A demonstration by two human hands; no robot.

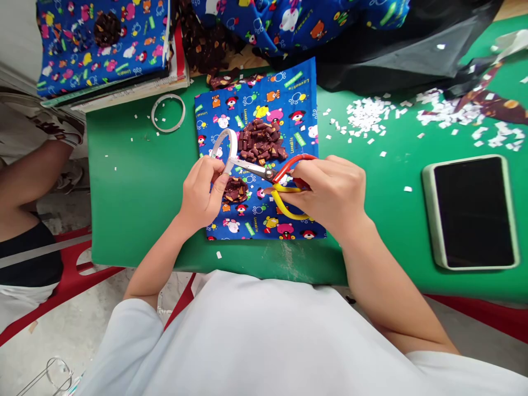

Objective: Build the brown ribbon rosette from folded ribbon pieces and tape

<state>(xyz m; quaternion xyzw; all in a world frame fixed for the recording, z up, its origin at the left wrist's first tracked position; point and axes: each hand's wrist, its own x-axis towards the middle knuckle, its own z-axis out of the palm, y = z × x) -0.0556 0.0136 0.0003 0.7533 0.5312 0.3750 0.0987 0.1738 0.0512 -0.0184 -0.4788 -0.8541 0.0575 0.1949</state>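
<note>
My right hand (330, 192) is closed around the red and yellow handles of a pair of scissors (264, 171), whose blades point left. My left hand (203, 190) pinches a curved white strip (229, 146) that loops up from the fingers to the blades. Both hands hover over a blue cartoon-print cloth (289, 104) on the green table (136, 181). A large pile of dark brown cut pieces (261, 141) lies on the cloth above the scissors. A smaller brown pile (236, 190) sits beside my left thumb.
A phone (472, 212) lies face up at the right. White scraps (367, 115) are scattered at the back right. A white ring (168, 113) lies left of the cloth. More blue print cloth (99, 44) with brown pieces lies at the back left. Another person's arm (28, 170) is at the left edge.
</note>
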